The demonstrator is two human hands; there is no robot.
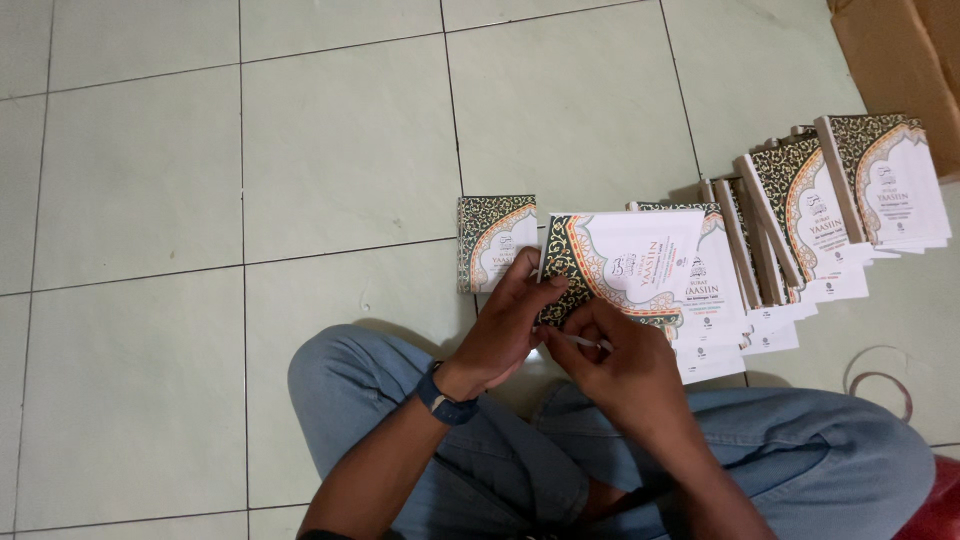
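- Crossed legs in blue jeans (pixel 760 450) are seen nearest, on the tiled floor (pixel 340 150).
- A booklet (pixel 620 265) is held above the knees by both hands.
- The left hand (pixel 505 330), a dark watch (pixel 445 400) at its wrist, is closed on the booklet's lower left corner.
- The right hand (pixel 620 365) is pinched on a thin white strip (pixel 585 341) at the booklet's bottom edge.
- A single booklet (pixel 490 240) is laid flat just beyond.
- A leaning row of booklets (pixel 820 210) is ranged to the right, near a cardboard box (pixel 900 60).

1. Left of and beyond the fingers (pixel 520 275): open floor tiles (pixel 340 150).
2. Right of fingertips: overlapping row of booklets (pixel 800 220), blocking.
3. Just beyond: single booklet (pixel 492 240).
4. Far right: cardboard box (pixel 900 60).
5. Below: crossed legs in jeans (pixel 500 450).
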